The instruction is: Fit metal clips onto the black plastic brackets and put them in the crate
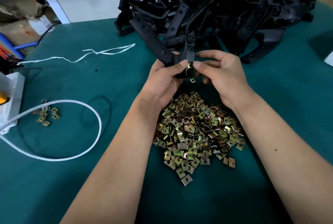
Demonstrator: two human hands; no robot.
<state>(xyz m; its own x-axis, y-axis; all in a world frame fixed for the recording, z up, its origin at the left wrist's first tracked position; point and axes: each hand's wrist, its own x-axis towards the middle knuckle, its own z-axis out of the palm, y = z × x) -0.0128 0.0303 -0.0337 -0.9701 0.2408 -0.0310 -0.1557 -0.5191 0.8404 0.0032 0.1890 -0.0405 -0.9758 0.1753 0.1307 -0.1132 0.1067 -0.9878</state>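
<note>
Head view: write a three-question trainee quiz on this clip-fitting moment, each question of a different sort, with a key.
1. True or false: the left hand grips the black bracket while the right hand pinches a metal clip at the bracket's end.
2. Where does the big pile of clips lie?
A. between the forearms
B. on the bracket heap
C. beside the white cable
3. Fill in: one loose clip lies on the green ____ just below the hands.

Key: 1 true; 2 A; 3 table.
</note>
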